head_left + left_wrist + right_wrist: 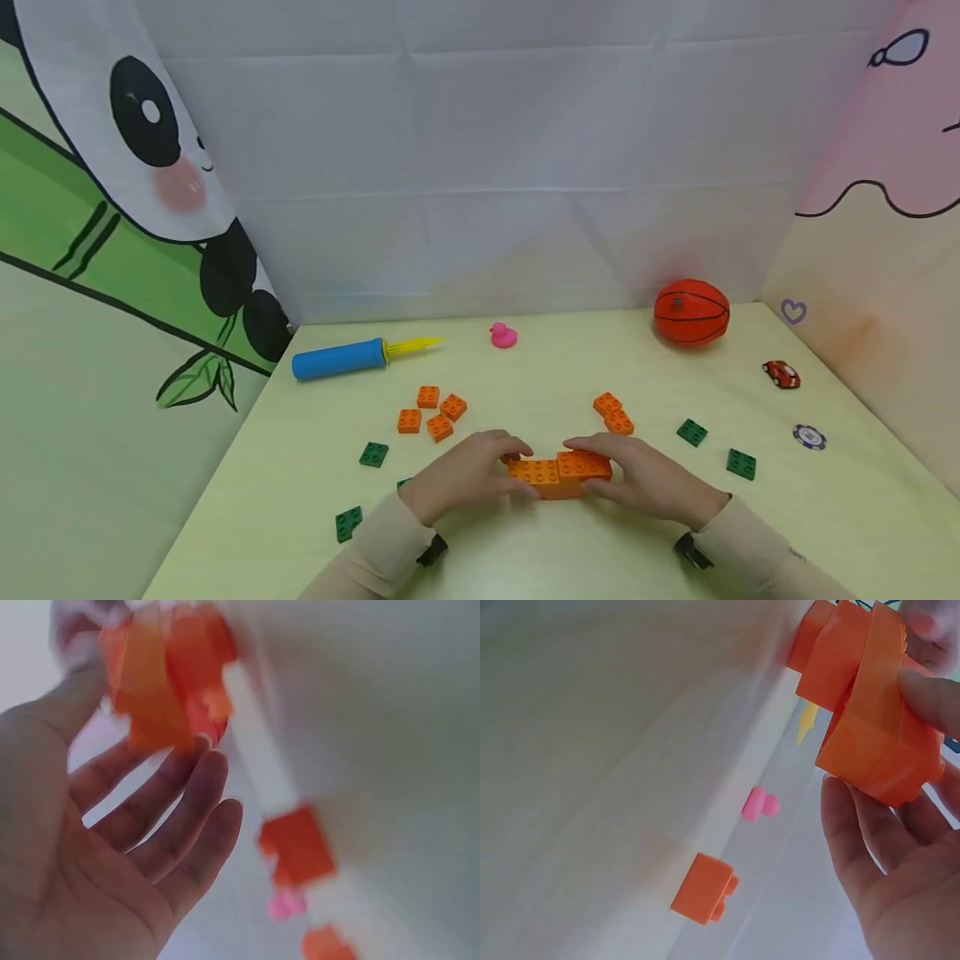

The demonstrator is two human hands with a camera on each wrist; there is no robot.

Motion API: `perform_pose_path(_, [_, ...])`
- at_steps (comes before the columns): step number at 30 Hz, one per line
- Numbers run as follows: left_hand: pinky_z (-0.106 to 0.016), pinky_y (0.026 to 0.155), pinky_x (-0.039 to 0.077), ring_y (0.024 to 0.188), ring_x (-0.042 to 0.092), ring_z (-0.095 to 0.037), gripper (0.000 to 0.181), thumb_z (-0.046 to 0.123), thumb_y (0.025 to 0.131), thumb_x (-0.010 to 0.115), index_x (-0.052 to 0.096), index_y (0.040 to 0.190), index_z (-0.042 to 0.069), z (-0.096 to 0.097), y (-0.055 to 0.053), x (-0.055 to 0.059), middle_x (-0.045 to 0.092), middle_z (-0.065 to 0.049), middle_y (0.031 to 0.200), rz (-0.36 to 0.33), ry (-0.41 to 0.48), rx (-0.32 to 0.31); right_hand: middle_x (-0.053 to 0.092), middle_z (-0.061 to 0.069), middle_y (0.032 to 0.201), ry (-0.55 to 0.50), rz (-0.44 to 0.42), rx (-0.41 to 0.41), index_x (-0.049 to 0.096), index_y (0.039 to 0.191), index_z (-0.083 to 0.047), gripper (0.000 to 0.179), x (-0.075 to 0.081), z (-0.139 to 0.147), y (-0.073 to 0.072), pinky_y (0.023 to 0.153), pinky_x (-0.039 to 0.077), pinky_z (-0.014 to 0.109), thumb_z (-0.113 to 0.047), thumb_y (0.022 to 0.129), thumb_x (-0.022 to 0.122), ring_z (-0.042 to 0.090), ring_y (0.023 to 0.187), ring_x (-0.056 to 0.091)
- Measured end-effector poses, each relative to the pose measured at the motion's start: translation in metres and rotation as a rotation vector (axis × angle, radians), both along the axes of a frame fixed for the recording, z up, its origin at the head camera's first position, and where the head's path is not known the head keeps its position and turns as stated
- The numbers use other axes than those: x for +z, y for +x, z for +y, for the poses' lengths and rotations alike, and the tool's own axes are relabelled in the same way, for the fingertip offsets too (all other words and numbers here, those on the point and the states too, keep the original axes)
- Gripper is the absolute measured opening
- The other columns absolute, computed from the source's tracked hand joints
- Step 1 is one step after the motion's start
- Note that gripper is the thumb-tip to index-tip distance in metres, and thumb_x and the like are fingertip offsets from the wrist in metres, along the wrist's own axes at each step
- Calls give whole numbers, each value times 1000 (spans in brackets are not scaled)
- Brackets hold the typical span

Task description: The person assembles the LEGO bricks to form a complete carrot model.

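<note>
Several orange toy building bricks (551,488) are joined in a row close to the table's front, with one brick (584,464) standing higher at the right end. My left hand (472,475) holds the row's left end between thumb and fingers. At the raised right end, my right hand (651,479) grips the bricks, thumb in front and fingers behind. In the right wrist view the thumb lies on the side of the stacked orange bricks (870,720). The left wrist view is blurred, with the joined bricks (154,694) by the thumb and fingertips.
Loose orange bricks (428,397) lie behind the left hand, two more (618,422) behind the right. Green bricks (373,454) (741,464) flank both arms. Farther back are a blue pump (337,360), pink duck (503,336) and basketball (691,313); a toy car (782,374) and chip (809,437) lie right.
</note>
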State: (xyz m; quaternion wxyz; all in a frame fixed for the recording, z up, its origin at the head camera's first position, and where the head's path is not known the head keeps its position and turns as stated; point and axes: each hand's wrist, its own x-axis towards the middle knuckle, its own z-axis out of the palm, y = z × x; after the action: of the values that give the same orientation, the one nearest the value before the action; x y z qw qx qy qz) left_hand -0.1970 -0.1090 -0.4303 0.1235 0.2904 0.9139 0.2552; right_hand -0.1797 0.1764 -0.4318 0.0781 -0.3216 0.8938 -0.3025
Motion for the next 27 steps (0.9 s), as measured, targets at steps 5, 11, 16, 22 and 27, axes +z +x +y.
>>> perform_pose_path(5, [-41, 92, 53, 106, 61, -19, 42, 42, 97, 63, 66, 128, 14, -26, -8, 10, 67, -2, 120, 27, 35, 142, 60, -8, 134, 1, 34, 2, 57, 141, -20, 51, -1, 3, -3, 102, 48, 46, -34, 94, 70, 18, 122, 58])
perform_pose_path(11, [-45, 100, 49, 117, 59, -27, 41, 25, 90, 75, 67, 126, 7, -40, -17, -1, 66, -7, 125, 71, -84, 141, 59, -8, 135, 10, 14, -16, 56, 141, -21, 51, -2, 5, -4, 103, 47, 49, -38, 94, 69, 21, 124, 57])
perform_pose_path(16, [-42, 100, 49, 115, 59, -24, 39, 21, 87, 78, 69, 123, 9, -37, -19, -8, 67, -4, 120, 69, -152, 136, 59, -8, 135, 2, 29, -10, 56, 141, -23, 51, -3, 5, -5, 104, 46, 49, -38, 94, 68, 21, 124, 56])
perform_pose_path(22, [-38, 92, 53, 101, 60, -17, 36, 24, 89, 76, 70, 121, 10, -37, -21, -8, 67, 0, 114, 45, -106, 146, 59, -8, 136, -2, 22, 2, 56, 142, -21, 52, -4, 5, -6, 103, 47, 49, -40, 95, 67, 21, 124, 56])
perform_pose_path(27, [-38, 93, 53, 102, 59, -16, 37, 31, 91, 73, 68, 125, 17, -33, -16, 2, 64, 8, 112, 14, 115, 135, 59, -9, 136, -1, 1, -1, 55, 142, -21, 52, -3, 4, -9, 104, 47, 48, -38, 95, 68, 20, 125, 56])
